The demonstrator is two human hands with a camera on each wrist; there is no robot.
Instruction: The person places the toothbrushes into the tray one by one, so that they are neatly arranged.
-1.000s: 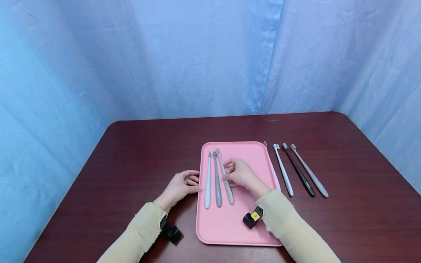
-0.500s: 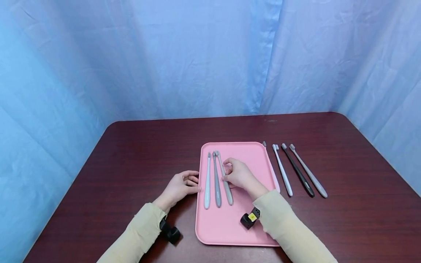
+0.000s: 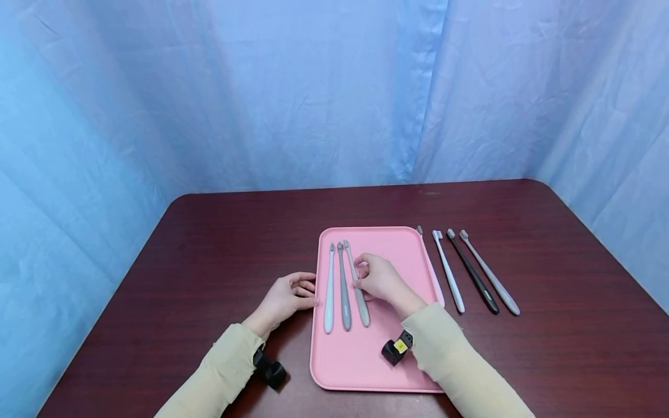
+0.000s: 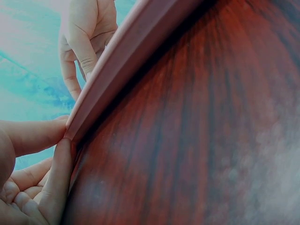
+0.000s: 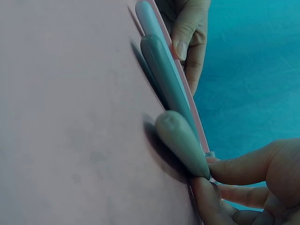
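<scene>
I see the tray [image 3: 387, 371] sitting on the table [image 3: 209, 244] near its front edge, about midway across. Three toothbrushes [image 3: 343, 287] lie side by side along the tray's left edge, heads toward the back. My right hand [image 3: 378, 278] touches the rightmost one; my left hand [image 3: 284, 297] rests at the tray's left rim. Four more toothbrushes [image 3: 473, 270] lie on the table just right of the tray

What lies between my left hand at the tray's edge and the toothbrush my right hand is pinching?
In the head view, two toothbrushes: a pale toothbrush nearest the left hand, then a grey toothbrush, before the pinched toothbrush held by the right hand.
</scene>
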